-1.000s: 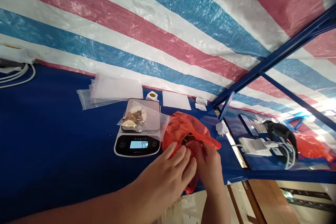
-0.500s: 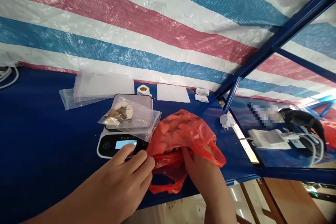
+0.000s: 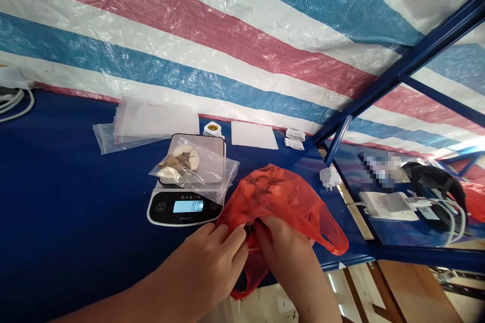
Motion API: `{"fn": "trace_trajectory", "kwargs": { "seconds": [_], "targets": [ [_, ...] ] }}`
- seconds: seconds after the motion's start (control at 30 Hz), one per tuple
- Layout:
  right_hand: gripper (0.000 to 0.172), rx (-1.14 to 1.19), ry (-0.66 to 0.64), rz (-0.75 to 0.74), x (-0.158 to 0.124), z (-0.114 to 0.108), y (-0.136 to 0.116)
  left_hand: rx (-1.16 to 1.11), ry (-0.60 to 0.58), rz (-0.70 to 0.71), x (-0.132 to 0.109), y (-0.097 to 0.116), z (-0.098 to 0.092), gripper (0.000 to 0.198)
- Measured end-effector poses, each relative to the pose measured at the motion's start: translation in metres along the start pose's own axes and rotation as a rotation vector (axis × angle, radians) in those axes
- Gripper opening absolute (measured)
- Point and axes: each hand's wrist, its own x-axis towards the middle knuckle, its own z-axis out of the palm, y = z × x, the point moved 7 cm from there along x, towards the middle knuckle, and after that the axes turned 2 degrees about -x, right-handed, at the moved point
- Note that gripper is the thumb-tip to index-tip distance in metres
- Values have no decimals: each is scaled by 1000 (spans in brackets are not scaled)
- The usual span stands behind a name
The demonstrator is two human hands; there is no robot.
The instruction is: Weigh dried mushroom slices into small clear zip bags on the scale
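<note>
My left hand (image 3: pixel 204 262) and my right hand (image 3: pixel 282 247) meet low on a red translucent plastic bag (image 3: pixel 280 202), gripping its gathered mouth. Dark contents show faintly through the bag, but I cannot tell what they are. Just left of the bag stands a black-and-white digital kitchen scale (image 3: pixel 185 206), its display reading about 8.9. On its platform lies a clear zip bag (image 3: pixel 197 167) holding pale-and-brown dried slices (image 3: pixel 180 160). The red bag's edge nearly touches the zip bag's lower corner.
The blue table (image 3: pixel 76 202) holds a stack of clear plastic bags (image 3: pixel 151 123), a white paper sheet (image 3: pixel 253 135), a small white gold-centred fitting (image 3: pixel 212 129), small packets (image 3: pixel 294 139), and a white plug adapter (image 3: pixel 329 177). A blue frame (image 3: pixel 401 70) and a lower shelf's power unit (image 3: pixel 388 206) lie right.
My hands have come closer together and gathered the red bag's mouth. The bag has swelled upward and to the right. The scale's reading has dropped from about 9.4 to about 8.9.
</note>
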Motion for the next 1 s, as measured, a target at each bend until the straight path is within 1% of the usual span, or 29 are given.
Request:
{"fn": "trace_trajectory", "kwargs": {
  "seconds": [0.07, 0.17, 0.23, 0.33, 0.43, 0.53, 0.6, 0.63, 0.7, 0.73, 0.8, 0.87, 0.93, 0.97, 1.0],
  "targets": [
    [33, -54, 13, -7, 1, 4, 4, -33, 22, 21, -6, -1, -2, 23],
    [36, -115, 112, -48, 2, 0, 7, -55, 40, 30, -15, -4, -9, 23],
    [36, -142, 185, -46, 3, -2, 10, -46, 19, 33, -19, -4, -11, 24],
    [35, -152, 272, 41, 2, -5, 17, -42, -29, 36, -23, -3, -10, 25],
    [34, -108, 310, 110, 0, -11, 17, -39, -35, 23, -24, -2, -8, 27],
    [27, 33, 264, 111, -3, -19, 10, -23, -49, -17, -24, -4, -4, 28],
    [21, 171, 142, 69, -6, -17, 0, -14, -68, -46, -23, -7, 0, 30],
    [21, 228, 65, 44, -7, -13, -5, -12, -71, -55, -22, -7, 0, 30],
    [32, 265, -42, 15, -11, -6, -12, -10, -60, -62, -18, -7, 0, 28],
    [40, 248, -58, 7, -12, -4, -13, -14, -54, -67, -16, -8, 0, 26],
    [57, 171, -28, -24, -11, -3, -11, -24, -45, -84, -13, -9, -2, 19],
    [66, 105, -9, -82, -5, -4, -8, -21, -68, -122, -9, -11, -1, 11],
    [68, 71, -6, -119, 6, -7, -3, 0, -80, -146, -6, -12, -1, 8],
    [66, 76, -10, -110, 12, -8, 0, 12, -81, -153, -4, -12, 0, 8],
    [60, 99, -25, -90, 19, -9, 4, 22, -76, -155, -4, -11, 0, 8]
  ]
}}
